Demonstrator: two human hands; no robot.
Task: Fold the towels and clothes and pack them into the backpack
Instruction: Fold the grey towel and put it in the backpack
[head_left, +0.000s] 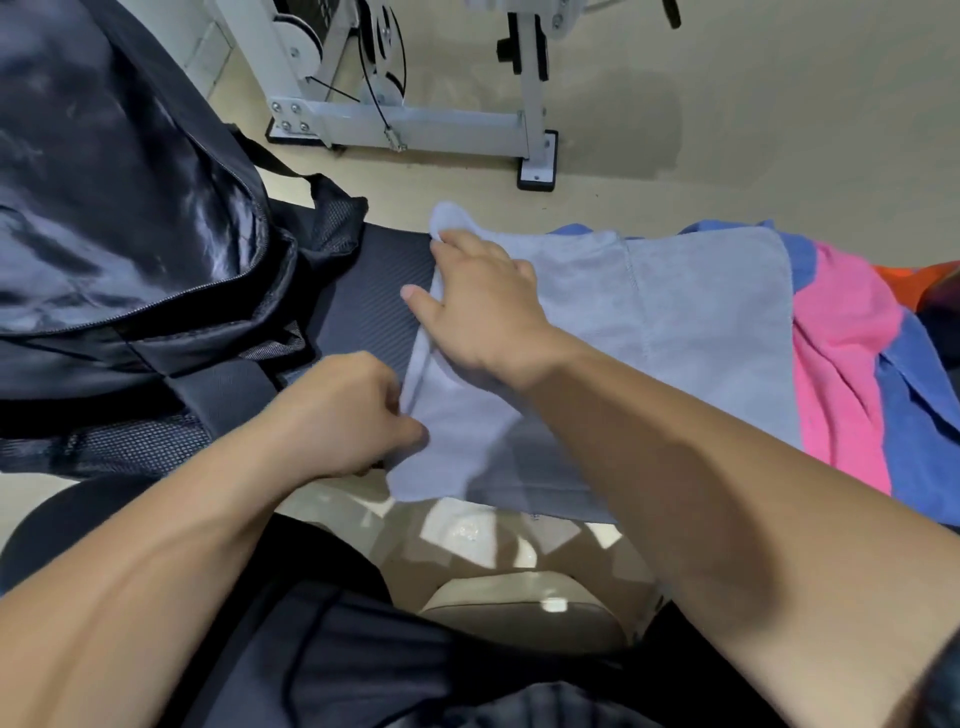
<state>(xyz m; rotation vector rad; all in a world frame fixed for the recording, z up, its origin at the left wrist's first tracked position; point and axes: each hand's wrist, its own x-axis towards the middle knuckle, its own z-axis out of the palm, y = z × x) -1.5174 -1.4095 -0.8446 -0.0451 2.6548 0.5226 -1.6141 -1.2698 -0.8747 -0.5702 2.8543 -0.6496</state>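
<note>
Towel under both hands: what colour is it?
Light grey-blue towel, plain with stitched hems; seen in the head view.

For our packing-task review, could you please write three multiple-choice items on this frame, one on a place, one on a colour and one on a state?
1. Where does the backpack lie relative to the grey towel?
A. to its left
B. to its right
C. on top of it

2. What colour is the cloth showing just past the grey towel's right edge?
A. green
B. pink
C. white

3. What is the left hand doing?
A. resting flat on the backpack
B. hanging free above the floor
C. pinching the towel's near left edge

Key:
1 A, the black bag fills the frame's left side.
2 B, pink fabric lies beside the grey, with blue cloth around it.
3 C, its fingers close on that edge while the right hand presses the towel farther up.
</note>
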